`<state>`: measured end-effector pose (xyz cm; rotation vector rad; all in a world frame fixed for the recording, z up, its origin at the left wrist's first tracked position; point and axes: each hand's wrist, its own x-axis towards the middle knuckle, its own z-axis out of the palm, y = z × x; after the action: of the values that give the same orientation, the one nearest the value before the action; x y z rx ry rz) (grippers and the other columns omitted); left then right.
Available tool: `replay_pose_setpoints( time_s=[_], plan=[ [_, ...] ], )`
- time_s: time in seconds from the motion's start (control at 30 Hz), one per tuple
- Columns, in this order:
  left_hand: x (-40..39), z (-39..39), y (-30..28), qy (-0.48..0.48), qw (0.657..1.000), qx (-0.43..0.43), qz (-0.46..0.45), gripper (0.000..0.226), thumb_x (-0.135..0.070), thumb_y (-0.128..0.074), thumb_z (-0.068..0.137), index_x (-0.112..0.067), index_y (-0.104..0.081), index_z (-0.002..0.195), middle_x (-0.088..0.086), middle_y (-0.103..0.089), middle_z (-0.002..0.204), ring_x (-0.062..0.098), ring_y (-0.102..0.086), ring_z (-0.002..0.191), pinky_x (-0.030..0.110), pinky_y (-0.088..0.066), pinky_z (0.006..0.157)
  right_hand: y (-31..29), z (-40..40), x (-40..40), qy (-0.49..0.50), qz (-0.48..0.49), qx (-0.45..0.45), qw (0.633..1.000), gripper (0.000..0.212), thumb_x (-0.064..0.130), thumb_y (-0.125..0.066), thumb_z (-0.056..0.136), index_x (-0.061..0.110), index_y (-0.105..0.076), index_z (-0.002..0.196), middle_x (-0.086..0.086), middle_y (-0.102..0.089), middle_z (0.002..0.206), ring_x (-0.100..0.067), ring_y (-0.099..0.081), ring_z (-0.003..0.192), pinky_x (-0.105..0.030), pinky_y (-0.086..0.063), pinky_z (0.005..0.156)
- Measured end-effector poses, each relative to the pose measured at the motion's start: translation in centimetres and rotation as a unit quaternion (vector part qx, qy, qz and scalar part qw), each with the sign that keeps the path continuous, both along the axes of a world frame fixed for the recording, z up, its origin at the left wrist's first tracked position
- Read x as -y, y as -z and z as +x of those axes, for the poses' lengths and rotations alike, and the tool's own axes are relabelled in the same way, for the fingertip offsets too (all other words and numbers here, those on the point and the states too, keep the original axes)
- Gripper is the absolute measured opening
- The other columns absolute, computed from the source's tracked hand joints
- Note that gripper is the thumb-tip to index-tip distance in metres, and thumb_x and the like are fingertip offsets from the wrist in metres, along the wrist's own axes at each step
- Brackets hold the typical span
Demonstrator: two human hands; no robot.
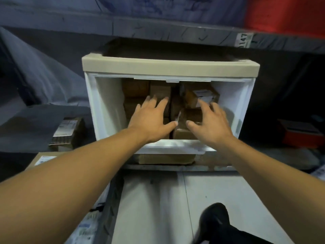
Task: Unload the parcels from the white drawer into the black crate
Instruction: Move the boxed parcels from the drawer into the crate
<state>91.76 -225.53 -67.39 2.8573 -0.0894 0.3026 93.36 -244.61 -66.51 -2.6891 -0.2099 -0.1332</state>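
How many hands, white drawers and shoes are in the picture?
Hands: 2, the left hand and the right hand, both open over the brown parcels
White drawer: 1
Black shoe: 1
Total: 4

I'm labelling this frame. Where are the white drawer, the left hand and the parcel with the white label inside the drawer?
white drawer [107, 106]: head view, bare left inner wall.
left hand [151, 120]: head view, back of hand.
labelled parcel [204, 95]: head view, its white label.
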Motion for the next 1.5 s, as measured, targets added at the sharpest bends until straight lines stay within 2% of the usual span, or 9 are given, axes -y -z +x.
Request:
replay_pose_setpoints(
  time_s=[0.13,0.37,0.5,0.77,0.9,1.0,1.1,1.23,1.5],
  plan=[
    [2.7,5.3,0.3,-0.001,0.992,-0.005,-0.124,0.079,-0.060,-0.061,0.091,-0.029,-0.028,0.156,0.010,-0.044,0.153,0.032,-0.044,0.139,0.042,-0.044,0.109,0.4,4.8,0.1,0.046,0.144,-0.016,0.988,0.071,0.048,-0.066,0.083,0.031,-0.041,0.147,-0.011,-0.045,0.149,-0.035,-0.041,0.140,-0.044,-0.040,0.113],
    [6.6,13.3,0.7,0.048,0.969,-0.011,-0.240,0.074,-0.045,-0.077,0.085,-0.026,-0.044,0.148,0.002,-0.055,0.146,0.022,-0.055,0.130,0.028,-0.047,0.100,2.9,10.4,0.0,0.116,0.429,-0.021,0.896,0.048,0.032,-0.065,0.087,0.034,-0.057,0.134,0.000,-0.065,0.125,-0.026,-0.060,0.115,-0.039,-0.047,0.102],
    [7.9,15.4,1.5,0.048,0.971,-0.010,-0.234,0.067,-0.039,-0.077,0.086,-0.021,-0.049,0.145,0.004,-0.060,0.140,0.022,-0.057,0.127,0.026,-0.047,0.097,4.6,11.1,0.3,0.100,0.454,0.015,0.885,0.047,0.030,-0.061,0.091,0.037,-0.053,0.137,0.003,-0.062,0.122,-0.022,-0.059,0.110,-0.035,-0.043,0.090],
    [6.6,13.6,1.3,0.038,0.955,0.015,-0.295,0.073,-0.030,-0.089,0.076,-0.021,-0.054,0.140,0.001,-0.062,0.136,0.017,-0.059,0.123,0.022,-0.047,0.093,4.5,10.3,0.5,0.077,0.468,0.022,0.880,0.055,0.035,-0.056,0.094,0.041,-0.045,0.148,0.007,-0.058,0.139,-0.018,-0.053,0.127,-0.034,-0.042,0.104],
    [4.0,11.0,0.3,0.048,0.952,0.008,-0.304,0.071,-0.023,-0.093,0.069,-0.026,-0.056,0.130,-0.003,-0.066,0.123,0.016,-0.063,0.114,0.034,-0.054,0.098,2.7,9.2,0.1,0.115,0.504,-0.020,0.856,0.064,0.049,-0.057,0.082,0.042,-0.047,0.145,0.005,-0.064,0.130,-0.024,-0.057,0.122,-0.049,-0.046,0.109],
    [1.5,8.7,-0.6,0.059,0.935,0.003,-0.351,0.059,-0.018,-0.094,0.067,-0.037,-0.056,0.108,-0.019,-0.063,0.101,0.000,-0.064,0.099,0.015,-0.053,0.086,1.2,7.7,-0.6,0.098,0.513,-0.055,0.851,0.052,0.047,-0.063,0.086,0.039,-0.054,0.136,0.003,-0.067,0.118,-0.024,-0.059,0.117,-0.050,-0.047,0.107],
    [-1.0,6.0,-1.7,0.060,0.937,0.010,-0.343,0.070,-0.023,-0.095,0.065,-0.032,-0.055,0.121,-0.019,-0.062,0.104,-0.001,-0.062,0.097,0.014,-0.051,0.088,-0.5,6.0,-1.5,0.059,0.528,-0.102,0.841,0.051,0.035,-0.062,0.098,0.028,-0.046,0.146,-0.002,-0.067,0.123,-0.023,-0.065,0.113,-0.043,-0.054,0.098],
    [-4.8,1.9,-2.9,0.085,0.927,-0.022,-0.364,0.087,-0.018,-0.096,0.063,-0.032,-0.050,0.136,-0.009,-0.064,0.126,0.012,-0.066,0.116,0.041,-0.056,0.100,-2.4,2.7,-3.2,0.000,0.512,-0.167,0.842,0.037,0.029,-0.062,0.100,0.021,-0.054,0.136,-0.003,-0.074,0.112,-0.025,-0.071,0.104,-0.038,-0.058,0.080],
    [-8.5,-5.2,-2.5,0.052,0.870,-0.039,-0.489,0.089,-0.012,-0.088,0.075,-0.035,-0.041,0.148,-0.006,-0.062,0.133,0.019,-0.062,0.122,0.043,-0.059,0.095,-2.3,-2.2,-6.5,-0.038,0.541,-0.220,0.811,0.032,0.025,-0.064,0.099,0.020,-0.062,0.130,-0.005,-0.076,0.111,-0.024,-0.073,0.100,-0.033,-0.057,0.069]
  ],
)
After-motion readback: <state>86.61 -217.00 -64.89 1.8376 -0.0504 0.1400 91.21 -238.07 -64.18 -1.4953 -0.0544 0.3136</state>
